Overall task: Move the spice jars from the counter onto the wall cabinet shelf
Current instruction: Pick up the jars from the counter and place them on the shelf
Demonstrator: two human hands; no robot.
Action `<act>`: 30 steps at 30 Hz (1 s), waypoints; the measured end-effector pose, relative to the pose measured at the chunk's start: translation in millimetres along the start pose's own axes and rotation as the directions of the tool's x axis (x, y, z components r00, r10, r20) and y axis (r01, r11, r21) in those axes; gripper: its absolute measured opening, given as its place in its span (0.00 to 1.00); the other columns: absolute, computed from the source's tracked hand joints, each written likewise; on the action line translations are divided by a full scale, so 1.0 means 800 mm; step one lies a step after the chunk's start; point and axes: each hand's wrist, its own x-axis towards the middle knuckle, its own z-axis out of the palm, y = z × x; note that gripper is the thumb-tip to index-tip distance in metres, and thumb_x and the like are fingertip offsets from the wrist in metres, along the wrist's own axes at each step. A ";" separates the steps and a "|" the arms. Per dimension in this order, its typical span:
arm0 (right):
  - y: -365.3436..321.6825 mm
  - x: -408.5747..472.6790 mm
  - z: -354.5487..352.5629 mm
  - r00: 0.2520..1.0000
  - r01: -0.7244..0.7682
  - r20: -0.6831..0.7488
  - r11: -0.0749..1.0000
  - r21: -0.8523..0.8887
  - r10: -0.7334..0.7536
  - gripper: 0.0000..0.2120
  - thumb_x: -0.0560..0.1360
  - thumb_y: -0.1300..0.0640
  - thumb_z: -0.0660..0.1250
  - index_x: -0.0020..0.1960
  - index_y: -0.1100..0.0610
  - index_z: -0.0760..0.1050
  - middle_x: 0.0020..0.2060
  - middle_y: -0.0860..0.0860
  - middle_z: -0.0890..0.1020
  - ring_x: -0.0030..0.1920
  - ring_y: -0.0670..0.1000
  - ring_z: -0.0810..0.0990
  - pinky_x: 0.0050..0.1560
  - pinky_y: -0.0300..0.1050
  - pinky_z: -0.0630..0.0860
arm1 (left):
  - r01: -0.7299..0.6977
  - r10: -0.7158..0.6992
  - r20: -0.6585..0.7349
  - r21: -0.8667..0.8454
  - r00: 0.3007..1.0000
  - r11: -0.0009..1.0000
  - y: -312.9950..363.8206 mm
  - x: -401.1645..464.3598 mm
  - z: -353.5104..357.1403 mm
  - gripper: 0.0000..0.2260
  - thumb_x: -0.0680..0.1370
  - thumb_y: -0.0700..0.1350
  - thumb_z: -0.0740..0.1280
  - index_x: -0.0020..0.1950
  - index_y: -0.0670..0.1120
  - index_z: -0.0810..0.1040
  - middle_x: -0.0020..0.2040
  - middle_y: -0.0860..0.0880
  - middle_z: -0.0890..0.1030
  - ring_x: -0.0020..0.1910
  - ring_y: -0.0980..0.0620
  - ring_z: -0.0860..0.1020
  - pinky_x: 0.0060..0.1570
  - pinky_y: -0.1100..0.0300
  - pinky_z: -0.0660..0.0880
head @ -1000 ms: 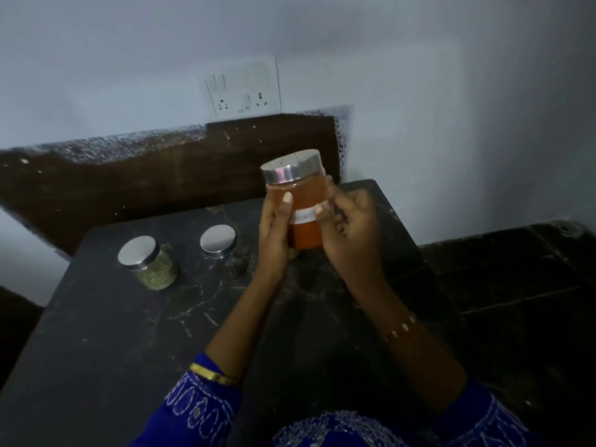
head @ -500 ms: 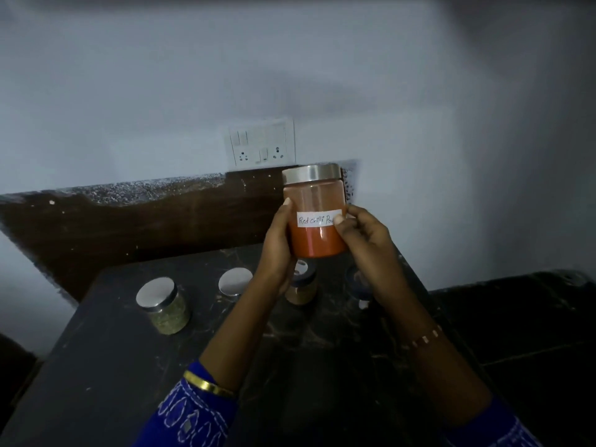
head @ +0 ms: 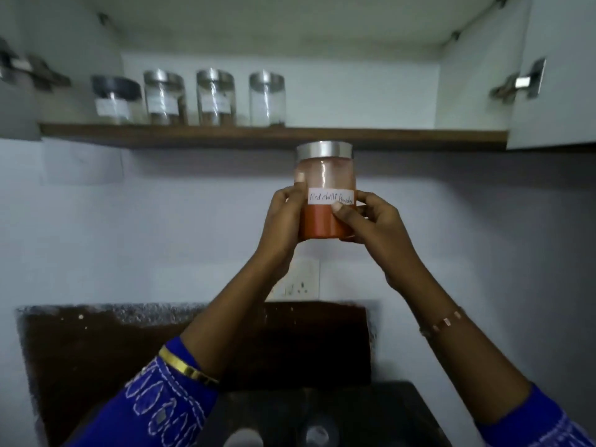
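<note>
Four jars (head: 190, 98) stand along the shelf (head: 387, 137) left half. Left hand (head: 283, 221) and right hand (head: 371, 227) both grip the red chilli powder jar (head: 324, 191) just below the shelf front edge. Two lids (head: 317, 435) at the surface near edge suggest more remain.

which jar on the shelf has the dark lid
The leftmost shelf jar: shorter, with a dark lid, while the other three jars have shiny silver lids.

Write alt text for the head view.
Both hands, left hand and right hand, hold a steel-lidded red chilli powder jar upright just below the wall cabinet shelf, where four lidded jars stand in a row at left.
</note>
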 end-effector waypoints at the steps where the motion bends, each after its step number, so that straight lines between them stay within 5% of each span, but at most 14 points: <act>1: -0.010 0.017 0.000 1.000 0.024 -0.005 0.999 0.025 -0.024 0.23 0.75 0.52 0.64 0.68 0.56 0.67 0.60 0.54 0.76 0.56 0.53 0.77 0.54 0.46 0.79 | -0.029 0.029 -0.014 0.015 0.999 0.999 0.016 0.015 0.000 0.20 0.80 0.56 0.54 0.66 0.46 0.66 0.60 0.48 0.74 0.52 0.52 0.78 0.52 0.54 0.79; 7: -0.069 0.115 0.005 0.987 0.149 -0.075 0.983 0.110 -0.141 0.19 0.75 0.52 0.66 0.64 0.58 0.71 0.48 0.50 0.78 0.52 0.52 0.79 0.52 0.47 0.79 | -0.149 0.153 -0.070 0.059 0.986 0.987 0.096 0.110 -0.004 0.26 0.75 0.62 0.60 0.63 0.43 0.71 0.58 0.44 0.79 0.55 0.46 0.80 0.55 0.47 0.78; 15: -0.077 0.209 0.017 0.956 0.260 -0.102 0.956 -0.133 -0.274 0.22 0.77 0.51 0.63 0.68 0.57 0.65 0.50 0.51 0.74 0.50 0.50 0.75 0.44 0.36 0.73 | -0.168 0.177 -0.066 0.118 0.982 0.979 0.107 0.204 -0.008 0.10 0.79 0.53 0.59 0.54 0.47 0.68 0.61 0.42 0.77 0.58 0.43 0.78 0.55 0.49 0.77; 21: -0.046 0.252 0.023 0.980 0.193 0.000 0.949 -0.249 -0.199 0.20 0.78 0.53 0.61 0.68 0.59 0.66 0.60 0.57 0.77 0.59 0.55 0.76 0.53 0.43 0.71 | -0.167 0.209 -0.090 0.337 0.974 0.927 0.075 0.243 -0.007 0.17 0.80 0.51 0.57 0.66 0.43 0.68 0.61 0.41 0.76 0.56 0.46 0.76 0.50 0.56 0.75; 30: -0.021 0.304 0.031 0.979 0.077 -0.121 0.843 -0.533 -0.166 0.23 0.77 0.51 0.63 0.64 0.64 0.61 0.59 0.61 0.77 0.58 0.61 0.76 0.46 0.45 0.68 | -0.121 0.153 0.030 0.767 0.988 0.630 0.065 0.286 -0.001 0.18 0.76 0.45 0.65 0.64 0.39 0.72 0.59 0.41 0.78 0.56 0.44 0.77 0.54 0.54 0.72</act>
